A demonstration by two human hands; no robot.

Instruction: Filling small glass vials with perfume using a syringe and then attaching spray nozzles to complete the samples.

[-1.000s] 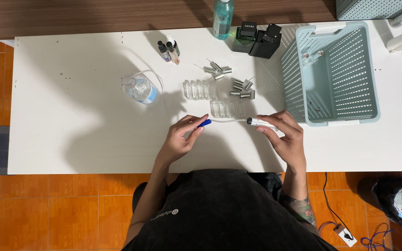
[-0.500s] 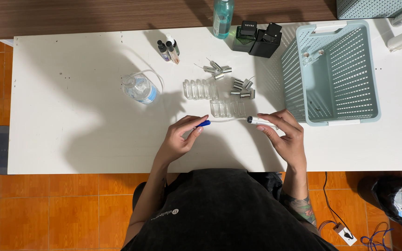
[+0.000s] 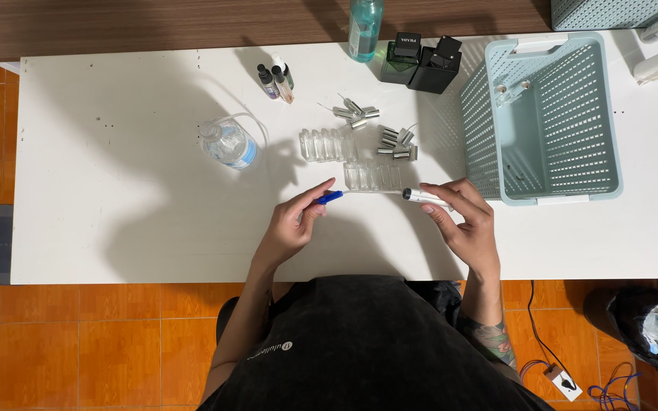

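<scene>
My left hand (image 3: 295,224) pinches a small blue cap or plunger end (image 3: 329,197) just above the white table (image 3: 116,213). My right hand (image 3: 462,221) grips a slim white tube with a dark tip (image 3: 420,198), pointed left toward the blue piece. A thin line seems to run between the two pieces, over a row of small clear glass vials (image 3: 373,176). A second row of clear vials (image 3: 327,144) lies behind it.
Several silver spray caps (image 3: 394,142) lie scattered behind the vials. A clear plastic water bottle (image 3: 226,142) lies to the left. Small dropper bottles (image 3: 276,78), a green bottle (image 3: 364,27) and dark boxes (image 3: 420,61) stand at the back. A pale blue basket (image 3: 546,114) sits right.
The hands have drawn slightly apart, the blue piece moving left from the white tube. Everything else on the table is unchanged.
</scene>
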